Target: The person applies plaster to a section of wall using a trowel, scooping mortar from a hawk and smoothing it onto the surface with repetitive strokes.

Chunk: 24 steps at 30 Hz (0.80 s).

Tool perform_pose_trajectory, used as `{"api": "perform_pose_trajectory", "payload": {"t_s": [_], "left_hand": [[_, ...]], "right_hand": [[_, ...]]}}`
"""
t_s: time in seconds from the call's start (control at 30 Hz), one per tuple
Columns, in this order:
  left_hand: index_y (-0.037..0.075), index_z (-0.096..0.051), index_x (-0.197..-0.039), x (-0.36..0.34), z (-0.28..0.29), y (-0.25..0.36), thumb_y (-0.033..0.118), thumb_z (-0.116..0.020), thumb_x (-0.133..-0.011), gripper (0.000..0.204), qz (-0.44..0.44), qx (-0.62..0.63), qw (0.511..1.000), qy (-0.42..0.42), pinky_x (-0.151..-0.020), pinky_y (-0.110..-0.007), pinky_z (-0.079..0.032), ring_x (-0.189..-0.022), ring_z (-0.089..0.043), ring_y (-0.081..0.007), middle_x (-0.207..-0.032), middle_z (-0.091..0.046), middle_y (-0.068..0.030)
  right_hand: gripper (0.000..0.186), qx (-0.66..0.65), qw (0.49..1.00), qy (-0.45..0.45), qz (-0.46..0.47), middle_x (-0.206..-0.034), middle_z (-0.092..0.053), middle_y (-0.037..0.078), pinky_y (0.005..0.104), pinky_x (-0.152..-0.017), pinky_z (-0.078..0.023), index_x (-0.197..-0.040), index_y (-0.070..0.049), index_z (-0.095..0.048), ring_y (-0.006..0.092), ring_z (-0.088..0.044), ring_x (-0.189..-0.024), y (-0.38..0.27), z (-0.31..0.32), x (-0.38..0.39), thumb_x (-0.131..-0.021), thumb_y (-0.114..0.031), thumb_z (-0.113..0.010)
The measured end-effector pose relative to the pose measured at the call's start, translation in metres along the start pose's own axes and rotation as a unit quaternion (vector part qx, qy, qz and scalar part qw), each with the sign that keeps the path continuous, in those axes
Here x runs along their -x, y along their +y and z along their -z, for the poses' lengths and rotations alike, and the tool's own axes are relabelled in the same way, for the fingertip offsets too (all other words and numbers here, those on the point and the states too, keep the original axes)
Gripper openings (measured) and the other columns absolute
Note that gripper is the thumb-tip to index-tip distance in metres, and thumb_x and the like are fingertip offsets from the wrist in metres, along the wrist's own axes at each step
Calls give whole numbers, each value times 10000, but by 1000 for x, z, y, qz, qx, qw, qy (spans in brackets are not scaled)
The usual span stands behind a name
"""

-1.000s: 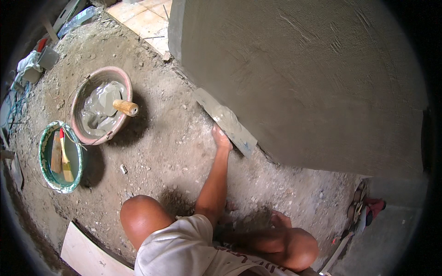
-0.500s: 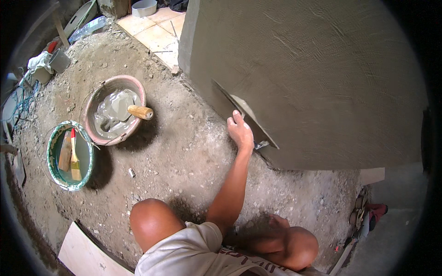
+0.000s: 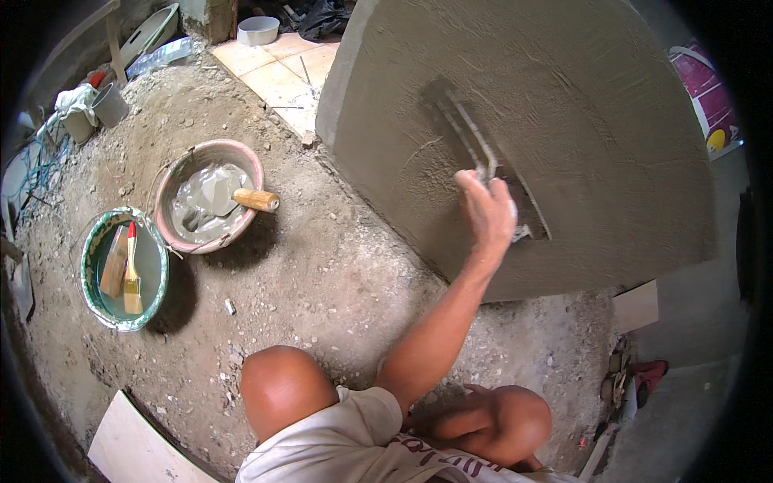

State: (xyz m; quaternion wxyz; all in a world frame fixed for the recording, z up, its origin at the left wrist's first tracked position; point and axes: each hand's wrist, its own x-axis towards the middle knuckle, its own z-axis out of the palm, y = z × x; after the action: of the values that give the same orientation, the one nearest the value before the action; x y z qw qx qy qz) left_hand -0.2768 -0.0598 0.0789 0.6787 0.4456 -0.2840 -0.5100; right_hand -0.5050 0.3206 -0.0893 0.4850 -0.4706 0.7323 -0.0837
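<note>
- The right hand [image 3: 485, 211] is closed around the handle of a trowel [image 3: 475, 153], which lies flat on the grey plastered wall [image 3: 580, 121].
- The left hand [image 3: 475, 394] rests by the knee; its grip cannot be told.
- A pink-and-yellow package [image 3: 713, 105] stands at far right.

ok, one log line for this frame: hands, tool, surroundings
right hand: grips trowel, flat on plastered wall | left hand: low by knee, grip unclear | pink bucket: mortar, wooden-handled trowel | green bucket: brush
</note>
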Motion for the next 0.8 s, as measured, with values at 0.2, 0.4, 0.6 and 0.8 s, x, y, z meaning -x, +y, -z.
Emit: {"api": "perform_pose_trajectory", "payload": {"t_s": [0.2,0.4,0.6,0.8], "left_hand": [[-24,-357,-1071,46,-44,70,67,-489,-942,206,-61,70,986,-138,-767,-459,-441,-832,-565,-300,-938,-513,-213],[-65,-333,-1219,87,-28,102,82,-500,-927,367,-152,215,947,-184,-857,-409,-431,-985,-525,-251,-1069,-503,-215],[-32,-498,-1179,48,47,28,184,-533,-971,301,-58,357,915,-178,-880,-302,-433,-940,-505,-128,-1061,-563,-56],[-30,-306,-1433,18,120,-84,260,-448,-1019,525,28,282,956,-70,-1117,-364,-266,-1280,-398,-218,-1391,-434,-129]], "right_hand": [[342,50,998,24,-7,-933,-662,83,309,-775,-491,-1212,-52,-626,171,-616,-826,-34,10,5,-871,-69,-613],[342,141,986,83,23,-955,-669,96,312,-791,-494,-1204,-58,-634,187,-628,-844,-110,12,4,-864,-64,-602],[279,57,926,270,258,-1041,-659,167,350,-874,-486,-1114,11,-655,263,-636,-944,-215,-18,-17,-852,-31,-571],[351,201,785,288,510,-1211,-583,240,474,-1025,-418,-1150,92,-589,422,-540,-1171,-276,-48,-71,-801,62,-554]]}}
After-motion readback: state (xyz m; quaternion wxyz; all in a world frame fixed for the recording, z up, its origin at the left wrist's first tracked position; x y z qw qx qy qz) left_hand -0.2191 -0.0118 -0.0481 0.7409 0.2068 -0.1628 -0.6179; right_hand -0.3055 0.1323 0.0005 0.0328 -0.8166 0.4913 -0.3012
